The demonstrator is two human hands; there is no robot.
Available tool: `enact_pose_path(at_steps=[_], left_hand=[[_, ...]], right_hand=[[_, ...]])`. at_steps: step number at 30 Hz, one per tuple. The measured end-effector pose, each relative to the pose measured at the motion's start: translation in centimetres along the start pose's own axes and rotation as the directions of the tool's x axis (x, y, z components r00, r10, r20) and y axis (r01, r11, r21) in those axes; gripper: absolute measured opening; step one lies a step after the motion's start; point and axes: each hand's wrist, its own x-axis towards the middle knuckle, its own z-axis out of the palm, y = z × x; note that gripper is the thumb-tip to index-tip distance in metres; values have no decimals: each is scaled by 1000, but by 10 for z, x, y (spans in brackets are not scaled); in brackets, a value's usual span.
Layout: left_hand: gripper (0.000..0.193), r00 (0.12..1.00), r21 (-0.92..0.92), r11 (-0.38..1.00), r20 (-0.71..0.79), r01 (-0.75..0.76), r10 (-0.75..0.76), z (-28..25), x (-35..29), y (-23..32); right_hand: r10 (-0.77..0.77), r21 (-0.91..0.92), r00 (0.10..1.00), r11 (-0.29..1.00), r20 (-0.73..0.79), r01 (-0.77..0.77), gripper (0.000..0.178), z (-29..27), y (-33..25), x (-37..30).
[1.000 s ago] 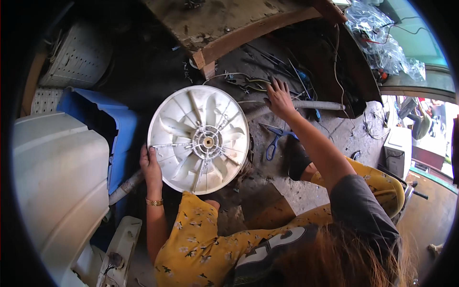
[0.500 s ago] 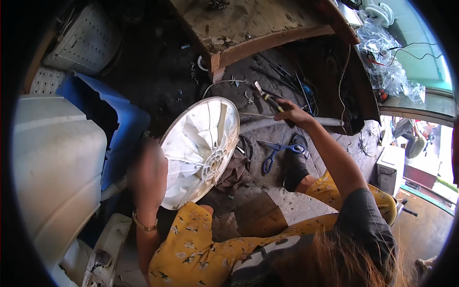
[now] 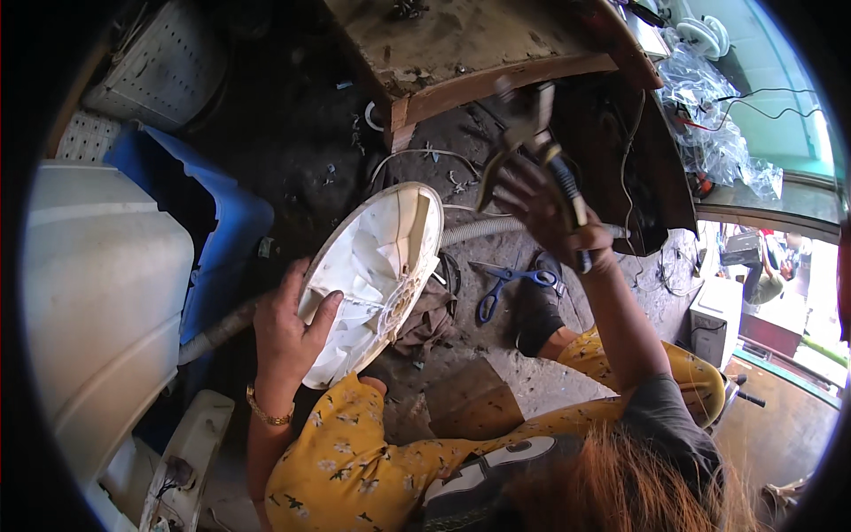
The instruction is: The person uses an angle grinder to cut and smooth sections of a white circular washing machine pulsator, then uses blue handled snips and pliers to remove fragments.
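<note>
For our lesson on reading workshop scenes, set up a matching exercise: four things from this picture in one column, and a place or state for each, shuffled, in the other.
Things
1. White ribbed disc
2. Pliers
3. Blue-handled scissors
4. Grey corrugated hose

Places or states
A. Lying on the dirty floor, untouched
B. Raised in the right hand
C. Tilted on edge, gripped by the left hand
D. Running along the floor behind the disc

Pairs: 1-C, 2-B, 3-A, 4-D
</note>
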Motion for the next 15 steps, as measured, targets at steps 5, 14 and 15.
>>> enact_pose_path(at_steps=[5,14,15], left_hand=[[45,999,33,999,46,2,-3,0,1,4],[51,1000,74,997,24,11,-13,4,-2,6],[51,1000,78,997,24,14,-15,3,-3,8]], right_hand=[[-210,342,973,925,94,166,60,34,-23,33],[361,-426,824,724,-437,-543,40,40,-41,-10],[384,-450,788,663,-481,-598,40,37,-40,-14]])
